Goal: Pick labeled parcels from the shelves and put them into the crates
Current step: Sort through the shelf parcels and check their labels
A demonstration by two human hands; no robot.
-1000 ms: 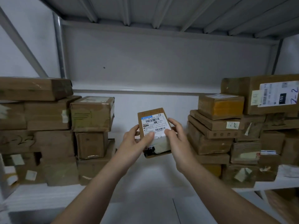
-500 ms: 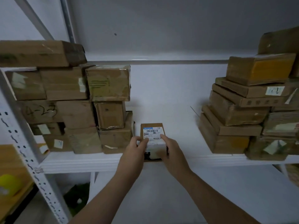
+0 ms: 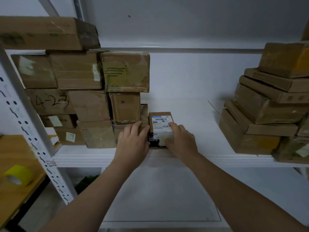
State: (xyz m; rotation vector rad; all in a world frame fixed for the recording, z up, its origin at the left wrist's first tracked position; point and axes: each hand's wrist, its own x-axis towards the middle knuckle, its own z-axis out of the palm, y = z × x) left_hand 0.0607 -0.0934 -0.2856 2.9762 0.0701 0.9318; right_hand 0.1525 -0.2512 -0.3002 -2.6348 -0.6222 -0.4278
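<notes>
Head view, looking down onto a white shelf (image 3: 192,128). The labeled parcel (image 3: 159,120), a small brown carton with a white barcode label facing up, lies flat on the shelf at the centre of the frame, close to the front lip. Its left side sits just beside the lowest cartons of the left stack of boxes (image 3: 93,97).

The left hand (image 3: 133,143) lies against the parcel's left edge. Its fingers (image 3: 133,128) are extended and relaxed, grasping nothing, and reach forward onto the front of the neighbouring low carton; the thumb side touches the parcel.

The right hand (image 3: 181,139) covers the parcel's near right corner. Its fingers (image 3: 173,125) are bent over the label and the right edge, holding the parcel from above, so that the lower part of the label is hidden.

A right stack of boxes (image 3: 264,114) stands well apart at the right of the frame. A perforated white upright (image 3: 25,114) runs down the left of the frame. A yellow tape roll (image 3: 16,175) lies on a wooden board (image 3: 10,154) at lower left.
</notes>
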